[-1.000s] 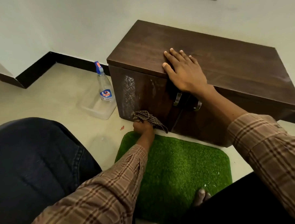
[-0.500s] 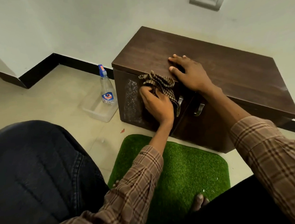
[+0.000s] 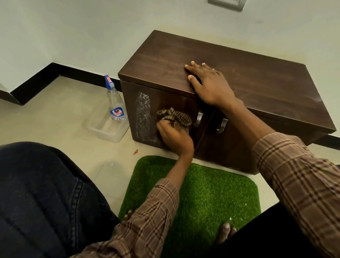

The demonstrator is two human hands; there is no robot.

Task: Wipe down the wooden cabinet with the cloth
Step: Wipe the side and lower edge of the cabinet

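While the left hand (image 3: pixel 174 137) grips one cloth (image 3: pixel 174 117), right hand (image 3: pixel 210 84) flat atop one cabinet (image 3: pixel 261 89), two handles (image 3: pixel 199 118).

Left hand (image 3: pixel 174 137) pressing bunched checked cloth (image 3: pixel 173 117) against left door of wooden cabinet (image 3: pixel 261 89), right hand (image 3: pixel 210 84) flat on its top, spray bottle (image 3: pixel 115 106) beside, green mat (image 3: pixel 207 195) in front.

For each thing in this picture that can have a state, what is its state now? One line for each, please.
wooden cabinet: both doors closed; spray droplets on left door.
cloth: bunched, pressed against left door.
left hand: grips the cloth.
right hand: flat on the cabinet top, fingers straight.
spray bottle: upright, in a clear tray.
green mat: flat on the floor.
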